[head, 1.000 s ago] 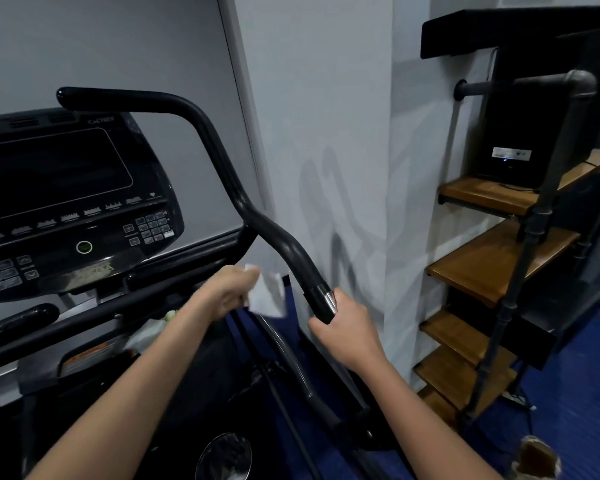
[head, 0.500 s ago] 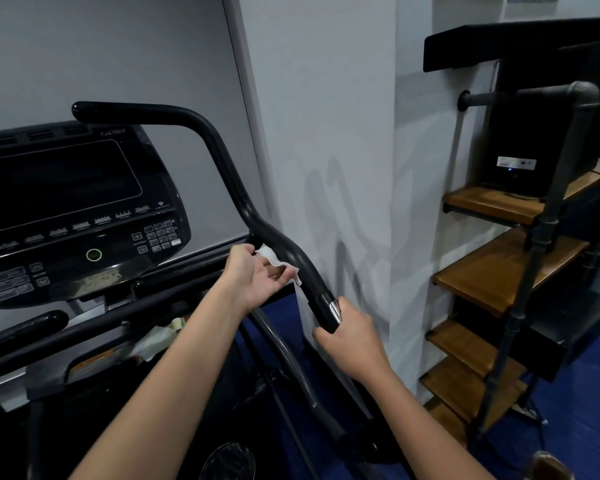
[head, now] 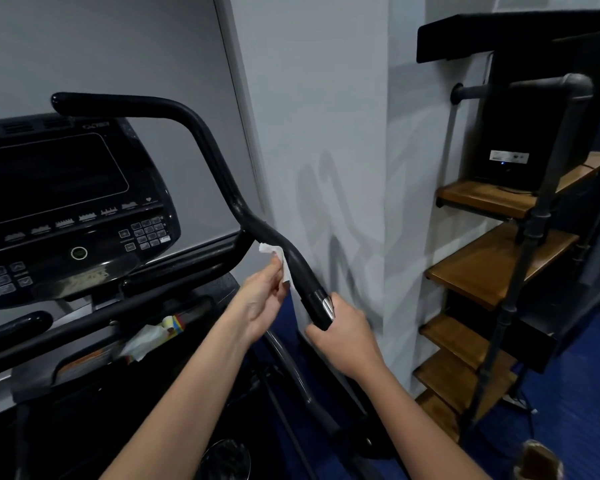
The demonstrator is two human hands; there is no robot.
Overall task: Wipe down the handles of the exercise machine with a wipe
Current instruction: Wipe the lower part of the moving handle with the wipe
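Head view, console: a glossy black console point(head: 66, 202) with a dark screen and small keypad sits at the far left, untouched.
Tray: crumpled white paper point(head: 142, 344) lies in the machine's tray below it.
Left hand: the left hand point(head: 262, 303) pinches a white wipe point(head: 279, 259) in its fingertips and presses it against the handle's lower bend.
Change: 1 second ago the wipe hung loose in the air, clear of the bar; now it lies on the bar, so wiping of this handle has likely just begun.
Handle: the right handle point(head: 222, 174) is a smooth, matte black curved tube ending in a shiny chrome band point(head: 326, 304).
Right hand: the right hand point(head: 342, 336) is curled around the handle's end, as before, steadying it.
Wipe texture: thin, crumpled, soft, apparently damp.
Shelf: a pipe-framed shelf point(head: 492, 261) with brown wooden boards stands at the right.
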